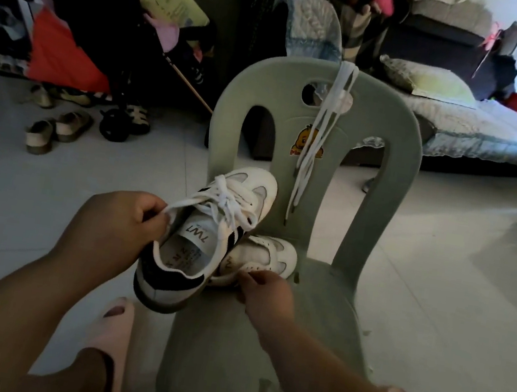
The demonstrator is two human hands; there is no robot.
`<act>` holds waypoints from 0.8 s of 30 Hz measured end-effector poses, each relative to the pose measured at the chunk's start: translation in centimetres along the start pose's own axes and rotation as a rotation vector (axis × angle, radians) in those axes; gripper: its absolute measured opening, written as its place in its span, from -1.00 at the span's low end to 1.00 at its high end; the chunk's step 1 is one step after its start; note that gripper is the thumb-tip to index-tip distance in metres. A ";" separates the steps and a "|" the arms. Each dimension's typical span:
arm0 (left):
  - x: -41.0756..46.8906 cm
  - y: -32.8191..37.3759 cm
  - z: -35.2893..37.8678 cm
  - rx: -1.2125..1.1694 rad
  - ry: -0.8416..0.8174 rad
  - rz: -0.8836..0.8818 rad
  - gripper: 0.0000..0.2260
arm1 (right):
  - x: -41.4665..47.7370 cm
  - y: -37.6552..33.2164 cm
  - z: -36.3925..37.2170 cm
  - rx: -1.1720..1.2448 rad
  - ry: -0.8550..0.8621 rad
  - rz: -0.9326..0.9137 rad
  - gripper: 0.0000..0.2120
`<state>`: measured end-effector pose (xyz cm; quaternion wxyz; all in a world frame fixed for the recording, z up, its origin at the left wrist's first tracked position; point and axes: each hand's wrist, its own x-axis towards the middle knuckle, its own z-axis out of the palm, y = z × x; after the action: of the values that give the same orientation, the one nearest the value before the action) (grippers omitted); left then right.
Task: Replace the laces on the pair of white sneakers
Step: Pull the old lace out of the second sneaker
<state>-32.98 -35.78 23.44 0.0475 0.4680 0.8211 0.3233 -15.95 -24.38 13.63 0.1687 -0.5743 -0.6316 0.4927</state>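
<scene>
My left hand [127, 224] grips the laced sneaker [207, 242] by its collar — my right hand [265, 291] pinches the unlaced sneaker [262, 256] just beyond it on the chair [262, 346]; spare laces [321, 128] hang farther ahead.

Left hand [120, 223]: curled fingers [155, 223] cover the end of the white flat lace [226, 204], and their tips are hidden against the palm. Insole print of the white black-trimmed sneaker [210, 222], just beyond those fingers, is too small to read past "TW1". Right hand [265, 293]: fingers [252, 278] lie at the collar of the second white sneaker [262, 256], their tips out of sight; pinch or mere touch cannot be told. That shoe's heel is hidden beneath the first sneaker. Left forearm [18, 311] and right forearm [340, 383] are cut by the bottom edge.
</scene>
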 end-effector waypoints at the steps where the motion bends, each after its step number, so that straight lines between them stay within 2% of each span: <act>1: 0.0 0.3 0.3 0.003 -0.011 0.009 -0.81 | 0.1 0.2 -1.0 -0.046 0.015 -0.043 -0.81; 7: 0.1 2.8 2.6 0.009 -0.086 0.084 -0.83 | -0.6 -0.1 -7.4 -0.199 0.119 -0.207 -0.76; 12: -0.3 6.2 6.1 -0.046 -0.194 0.097 -0.88 | -1.9 -0.8 -14.0 -0.374 0.286 -0.378 -0.82; 14: -0.9 7.5 8.4 -0.020 -0.240 0.137 -0.81 | -2.1 -0.7 -16.0 -0.445 0.305 -0.422 -0.79; 17: -2.4 8.9 12.6 -0.040 -0.322 0.139 -0.73 | -1.7 0.0 -17.8 -0.506 0.221 -0.408 -0.74; 24: -4.1 8.7 17.3 -0.046 -0.456 0.045 -0.84 | -0.7 2.4 -18.4 -0.617 -0.128 -0.324 -0.67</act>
<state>-17.72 -27.64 13.91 0.2353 0.5458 0.7709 0.2289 -0.09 -17.47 20.30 0.0233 -0.4586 -0.8429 0.2805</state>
